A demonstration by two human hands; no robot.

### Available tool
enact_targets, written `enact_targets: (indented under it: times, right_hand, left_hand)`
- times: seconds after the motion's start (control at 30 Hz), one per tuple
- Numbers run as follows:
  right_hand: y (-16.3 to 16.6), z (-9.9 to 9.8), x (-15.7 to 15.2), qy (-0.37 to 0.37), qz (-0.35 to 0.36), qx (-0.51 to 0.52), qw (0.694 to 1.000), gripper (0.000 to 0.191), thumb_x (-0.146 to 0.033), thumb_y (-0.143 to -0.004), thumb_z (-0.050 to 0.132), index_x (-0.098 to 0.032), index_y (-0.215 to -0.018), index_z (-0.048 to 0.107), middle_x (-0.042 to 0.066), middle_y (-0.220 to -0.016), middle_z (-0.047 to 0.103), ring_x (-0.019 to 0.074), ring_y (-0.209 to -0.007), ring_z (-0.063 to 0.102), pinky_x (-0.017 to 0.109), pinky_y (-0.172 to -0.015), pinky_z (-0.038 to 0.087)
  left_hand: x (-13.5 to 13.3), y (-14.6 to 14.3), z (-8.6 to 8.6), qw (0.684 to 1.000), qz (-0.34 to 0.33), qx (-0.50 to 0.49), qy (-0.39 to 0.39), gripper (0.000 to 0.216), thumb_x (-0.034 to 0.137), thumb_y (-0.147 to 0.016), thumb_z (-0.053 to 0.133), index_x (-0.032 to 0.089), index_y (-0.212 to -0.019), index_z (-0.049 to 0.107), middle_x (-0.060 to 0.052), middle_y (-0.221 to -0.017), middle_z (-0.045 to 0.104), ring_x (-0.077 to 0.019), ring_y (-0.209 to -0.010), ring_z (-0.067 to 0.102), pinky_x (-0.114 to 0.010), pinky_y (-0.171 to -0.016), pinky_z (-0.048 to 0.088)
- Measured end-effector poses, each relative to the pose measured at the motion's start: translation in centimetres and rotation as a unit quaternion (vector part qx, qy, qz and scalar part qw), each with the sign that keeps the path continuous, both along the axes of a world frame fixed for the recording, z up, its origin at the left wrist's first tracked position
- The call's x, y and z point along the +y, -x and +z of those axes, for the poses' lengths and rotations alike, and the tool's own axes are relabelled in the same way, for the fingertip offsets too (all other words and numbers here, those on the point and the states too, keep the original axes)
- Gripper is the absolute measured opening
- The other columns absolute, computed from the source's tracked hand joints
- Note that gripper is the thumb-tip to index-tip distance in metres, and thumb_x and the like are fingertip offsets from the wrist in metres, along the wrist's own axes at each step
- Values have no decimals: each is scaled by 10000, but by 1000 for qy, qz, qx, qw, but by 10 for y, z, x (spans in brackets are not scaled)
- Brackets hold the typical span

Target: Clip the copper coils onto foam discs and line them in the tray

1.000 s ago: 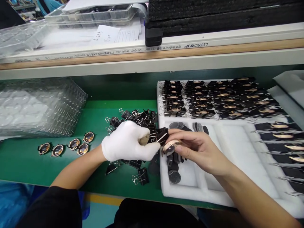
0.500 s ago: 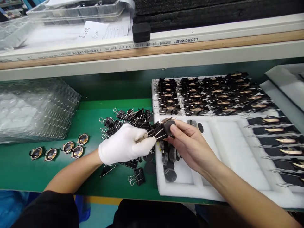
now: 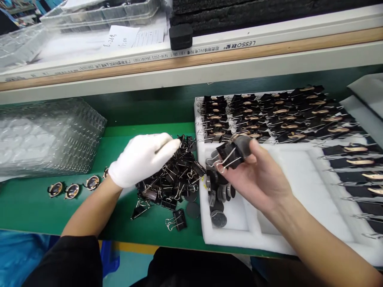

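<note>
My bare right hand holds a round part clamped in a black binder clip above the white foam tray. My gloved left hand hovers over the pile of loose black binder clips on the green mat; its fingers are curled and seem to pinch a thin metal piece I cannot name. Dark round discs lie in the tray's near left pocket. Rows of clipped parts fill the tray's far side.
Several gold-rimmed round parts lie on the green mat at the left. A stack of clear plastic trays stands behind them. A raised shelf with papers and black foam runs across the back. More foam trays sit at the far right.
My hands have come apart. The left one moved left and up over the clip pile; the right one carried the clipped part up and right, toward the rows in the tray.
</note>
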State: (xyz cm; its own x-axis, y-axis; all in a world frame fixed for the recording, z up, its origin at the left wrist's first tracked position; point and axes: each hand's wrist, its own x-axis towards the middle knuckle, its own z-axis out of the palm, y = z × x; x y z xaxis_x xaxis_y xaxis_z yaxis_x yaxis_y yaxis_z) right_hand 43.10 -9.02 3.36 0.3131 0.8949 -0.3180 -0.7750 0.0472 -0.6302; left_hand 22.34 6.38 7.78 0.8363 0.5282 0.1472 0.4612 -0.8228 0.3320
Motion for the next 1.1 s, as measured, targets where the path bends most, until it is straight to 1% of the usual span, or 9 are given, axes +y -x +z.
enact_targets:
  times: [0.07, 0.2, 0.37, 0.53, 0.6, 0.67, 0.8, 1.0, 1.1]
  right_hand:
    - [-2, 1, 2, 9, -39, 52, 998, 262, -405, -686, 956, -295, -820, 761, -36, -916, 708, 147, -846, 666, 272, -723, 609]
    - [2, 2, 4, 16, -36, 85, 996, 353, -311, -603, 999, -241, -743, 683, -55, -769, 593, 117, -741, 614, 237, -655, 588]
    - [8, 3, 1, 12, 20, 44, 999, 369, -329, -608, 995, -222, -739, 668, -45, -802, 576, 114, -740, 595, 230, -649, 589]
    - [3, 3, -7, 7, 66, -139, 988, 304, -527, -814, 836, -241, -826, 735, 13, -919, 638, 165, -873, 643, 271, -761, 599]
    - [0, 5, -10, -24, 105, -282, 953, 265, -521, -906, 746, -258, -880, 762, 39, -1068, 671, 196, -1020, 658, 302, -883, 577]
    - [0, 9, -12, -56, 177, -415, 891, 206, -460, -939, 726, -266, -895, 780, 55, -1237, 673, 240, -1207, 628, 342, -1014, 525]
    - [5, 24, -16, -93, 319, -498, 801, 71, -353, -898, 783, -286, -901, 806, 54, -1236, 725, 266, -1284, 624, 330, -1009, 529]
    - [5, 33, -23, -125, 266, -586, 755, 29, -290, -856, 824, -306, -867, 803, 23, -1145, 754, 221, -1058, 725, 268, -856, 577]
    - [6, 27, -25, -124, 209, -598, 764, 74, -285, -844, 839, -329, -899, 817, 22, -1057, 748, 217, -955, 715, 282, -764, 576]
  left_hand:
    - [4, -2, -10, 991, 30, 56, -115, 491, 522, -1039, 420, 191, -745, 633, -11, -694, 631, -151, -625, 575, -303, -620, 347]
    - [0, -10, -35, 960, 5, 135, -244, 465, 573, -1022, 443, 188, -953, 696, -70, -852, 690, -229, -717, 649, -342, -649, 351]
    - [-7, -18, -48, 957, 33, 184, -222, 411, 438, -1023, 437, 181, -795, 663, -69, -731, 640, -236, -659, 625, -347, -612, 288]
    - [-4, -10, -20, 978, 56, 113, -169, 326, 348, -951, 508, 200, -663, 552, -14, -663, 541, -166, -587, 491, -333, -624, 268]
    - [-4, -3, -3, 993, -16, 93, -75, 304, 311, -930, 530, 201, -648, 499, 7, -651, 497, -144, -595, 456, -316, -626, 292]
    - [-7, 3, 9, 987, -125, 84, 48, 279, 256, -913, 543, 201, -650, 470, 24, -652, 486, -125, -610, 447, -291, -630, 327]
    - [-21, 4, 12, 952, -265, 49, 145, 270, 227, -892, 575, 199, -642, 478, 39, -645, 502, -109, -604, 423, -280, -643, 357]
    - [-41, -8, -4, 982, -173, -63, 45, 254, 329, -939, 594, 202, -719, 610, 26, -696, 613, -115, -621, 522, -295, -657, 386]
    - [-43, -13, -12, 985, -133, -111, 8, 339, 421, -1000, 547, 201, -764, 649, 12, -705, 639, -122, -635, 573, -299, -649, 397]
